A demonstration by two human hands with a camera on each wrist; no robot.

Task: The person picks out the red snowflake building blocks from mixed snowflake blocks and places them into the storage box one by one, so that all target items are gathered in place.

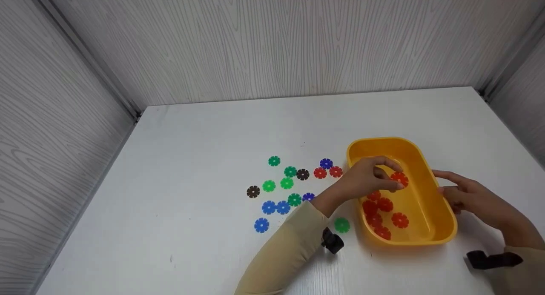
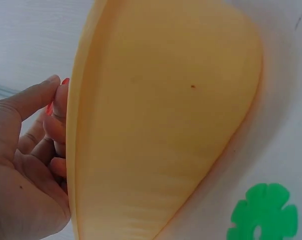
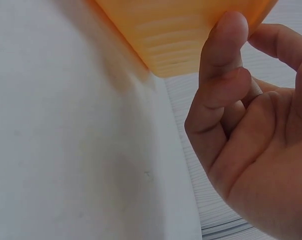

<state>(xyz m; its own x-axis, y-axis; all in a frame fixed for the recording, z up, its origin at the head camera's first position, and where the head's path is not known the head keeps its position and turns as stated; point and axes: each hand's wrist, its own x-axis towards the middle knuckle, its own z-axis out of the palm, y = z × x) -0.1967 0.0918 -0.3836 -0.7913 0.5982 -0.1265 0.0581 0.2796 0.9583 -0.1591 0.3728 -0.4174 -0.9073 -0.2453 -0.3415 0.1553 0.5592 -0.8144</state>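
My left hand reaches over the near-left rim of a yellow plastic bin. Thumb and forefinger pinch a red notched disc, a flower-shaped interlocking piece, above the bin floor. In the left wrist view only a red sliver of it shows between the fingertips, beside the bin's wall. Several red discs lie inside the bin, mostly along its left side. My right hand holds the bin at its right rim; its curled fingers lie against the outer wall in the right wrist view.
Left of the bin, several loose discs lie spread on the white table: blue, green, black, purple and red. A green disc lies close to the bin. Wood-grain panels enclose the table.
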